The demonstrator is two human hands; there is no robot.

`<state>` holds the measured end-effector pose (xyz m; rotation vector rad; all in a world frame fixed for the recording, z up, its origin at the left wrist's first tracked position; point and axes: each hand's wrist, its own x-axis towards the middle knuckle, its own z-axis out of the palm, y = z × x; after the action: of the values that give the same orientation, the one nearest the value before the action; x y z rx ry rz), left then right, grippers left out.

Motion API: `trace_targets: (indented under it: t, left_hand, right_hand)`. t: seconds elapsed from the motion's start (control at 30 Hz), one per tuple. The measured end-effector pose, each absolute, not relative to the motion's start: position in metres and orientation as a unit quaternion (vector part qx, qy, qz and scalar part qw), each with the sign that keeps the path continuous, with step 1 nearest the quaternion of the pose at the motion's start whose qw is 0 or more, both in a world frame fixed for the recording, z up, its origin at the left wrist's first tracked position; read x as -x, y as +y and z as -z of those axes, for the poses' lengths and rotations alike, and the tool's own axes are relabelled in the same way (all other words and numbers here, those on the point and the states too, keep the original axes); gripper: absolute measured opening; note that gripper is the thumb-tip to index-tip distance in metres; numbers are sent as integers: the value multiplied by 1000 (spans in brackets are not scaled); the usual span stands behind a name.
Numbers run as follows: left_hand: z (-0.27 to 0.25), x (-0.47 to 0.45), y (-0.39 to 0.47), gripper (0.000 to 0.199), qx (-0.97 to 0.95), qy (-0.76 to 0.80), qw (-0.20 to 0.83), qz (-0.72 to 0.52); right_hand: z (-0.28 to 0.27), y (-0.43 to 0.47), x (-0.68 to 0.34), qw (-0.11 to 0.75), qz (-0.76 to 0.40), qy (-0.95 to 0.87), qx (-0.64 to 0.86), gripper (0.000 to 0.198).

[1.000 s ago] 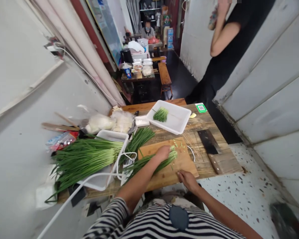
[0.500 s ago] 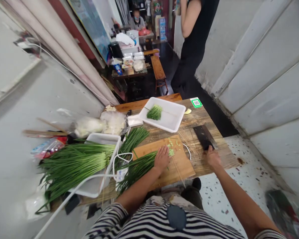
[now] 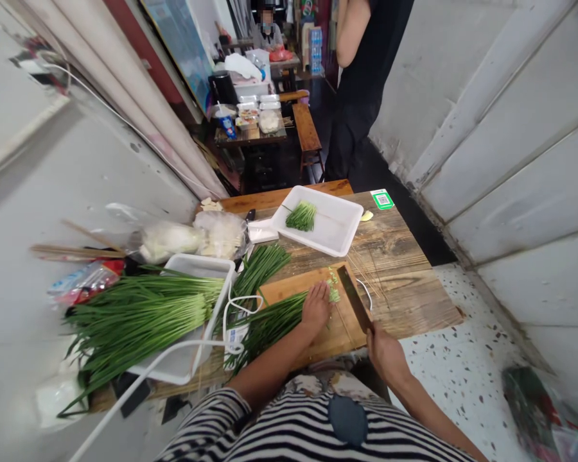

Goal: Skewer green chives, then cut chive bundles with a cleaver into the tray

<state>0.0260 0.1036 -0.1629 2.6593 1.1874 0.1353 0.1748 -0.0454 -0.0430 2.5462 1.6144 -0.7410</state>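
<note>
one camera, worn on the head, looks forward and down. it is close to the black-and-white striped cloth shirt (image 3: pixel 298 427), near the brown wooden table (image 3: pixel 404 247) and far from the long orange-brown wooden bench (image 3: pixel 307 128).

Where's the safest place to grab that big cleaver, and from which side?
Probably by the handle at the cleaver's near end, coming from the person's own right. The right hand grips there, mostly hiding the handle. The long blade reaches away over the cutting board, showing as a narrow strip, so I'd keep clear of its edges.
</note>
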Motion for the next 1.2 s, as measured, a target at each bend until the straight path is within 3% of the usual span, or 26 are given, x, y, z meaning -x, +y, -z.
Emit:
trace_targets:
  t: [0.4, 0.87, 1.2]
  left_hand:
    - [151, -29, 103, 53, -899, 417, 129, -44]
    - [153, -30, 102, 52, -897, 420, 129, -53]
    - [155, -30, 102, 52, -899, 416, 124, -48]
  right_hand:
    - [44, -16, -156, 88, 263, 544, -792, 24]
    - [47, -20, -162, 41, 281, 538, -794, 26]
    - [31, -8, -153, 92, 300, 528, -789, 28]
